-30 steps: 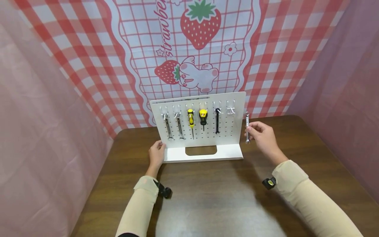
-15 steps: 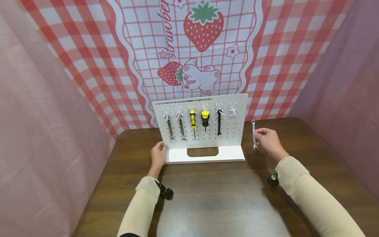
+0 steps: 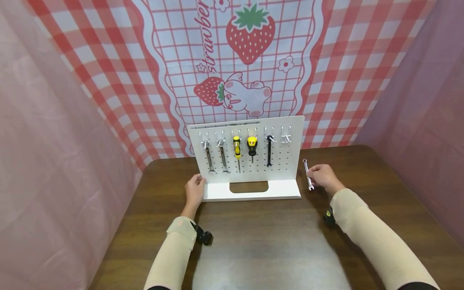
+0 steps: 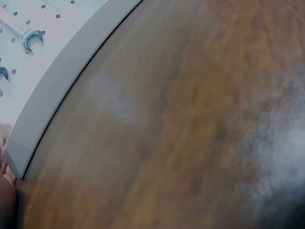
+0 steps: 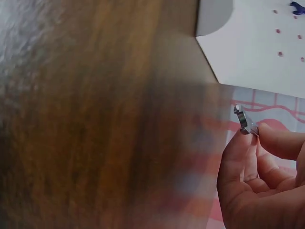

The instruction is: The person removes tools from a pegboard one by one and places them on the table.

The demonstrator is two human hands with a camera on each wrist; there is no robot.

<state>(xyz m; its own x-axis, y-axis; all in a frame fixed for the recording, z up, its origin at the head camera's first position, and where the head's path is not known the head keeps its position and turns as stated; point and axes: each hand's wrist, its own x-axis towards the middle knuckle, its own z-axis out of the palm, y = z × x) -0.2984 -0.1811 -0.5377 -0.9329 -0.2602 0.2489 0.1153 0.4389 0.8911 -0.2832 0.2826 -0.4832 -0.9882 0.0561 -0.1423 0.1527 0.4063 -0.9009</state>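
Five tools (image 3: 237, 146) on pegboard (image 3: 250, 176) — wrench (image 3: 309, 182) alongside

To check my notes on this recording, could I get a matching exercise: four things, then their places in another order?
Things:
1. small silver wrench
2. left hand
3. black wrench
4. slim screwdriver

Places:
A. hanging beside the bare hook
B. hanging between a larger wrench and the squat screwdriver
C. held by the right hand
D. at the left edge of the pegboard

Pairs: 1-C, 2-D, 3-A, 4-B
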